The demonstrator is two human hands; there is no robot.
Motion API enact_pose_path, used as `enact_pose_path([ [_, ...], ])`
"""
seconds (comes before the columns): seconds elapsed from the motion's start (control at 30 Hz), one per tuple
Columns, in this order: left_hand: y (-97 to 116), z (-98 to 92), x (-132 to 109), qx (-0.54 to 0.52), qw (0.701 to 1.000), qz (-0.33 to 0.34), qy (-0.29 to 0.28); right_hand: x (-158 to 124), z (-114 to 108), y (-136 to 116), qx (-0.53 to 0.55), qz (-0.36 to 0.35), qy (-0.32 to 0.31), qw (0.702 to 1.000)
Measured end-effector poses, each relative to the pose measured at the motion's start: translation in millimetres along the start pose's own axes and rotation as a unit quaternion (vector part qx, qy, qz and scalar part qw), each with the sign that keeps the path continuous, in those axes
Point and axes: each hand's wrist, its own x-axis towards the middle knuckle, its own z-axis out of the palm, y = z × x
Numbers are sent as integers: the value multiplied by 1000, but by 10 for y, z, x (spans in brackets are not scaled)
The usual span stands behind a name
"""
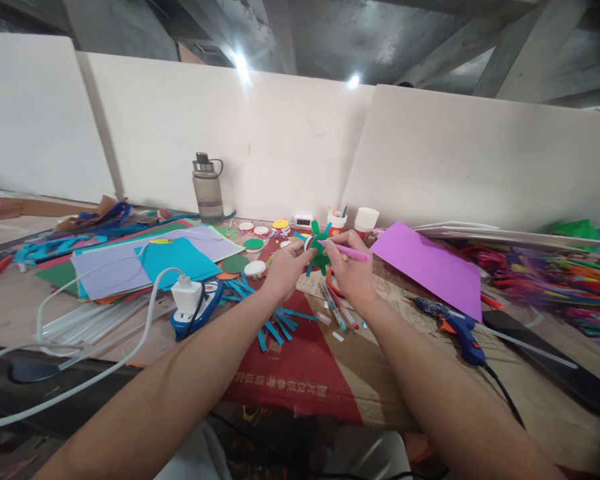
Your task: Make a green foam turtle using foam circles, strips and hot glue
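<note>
My left hand grips a small green paper craft by its left side. The craft is round with several green and blue strips sticking out, and a whitish rim shows near my thumb. In my right hand is a pink pen, its tip end at the craft's face. Whether the tip touches the surface I cannot tell. Below the hands lie several loose gel pens and cut blue paper strips. White round lids and a green-topped one sit just left of the craft.
A blue glue gun rests at right beside a purple sheet. On the left are stacked coloured paper, a power strip with a white cable, and a water bottle. White panels stand behind.
</note>
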Motion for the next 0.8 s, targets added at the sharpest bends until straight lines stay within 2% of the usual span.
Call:
enact_pose_path([
  [0.2, 1, -2, -3, 1, 1000, 1, -7, 7, 10, 41, 21, 19, 36, 999],
  [0.6, 26, 23, -32, 12, 1000, -1, -6, 6, 16, 35, 20, 25, 37, 999],
  [0.8, -18, -8, -14, 38, 999, 20, -10, 3, 19, 0, 24, 33, 37, 998],
])
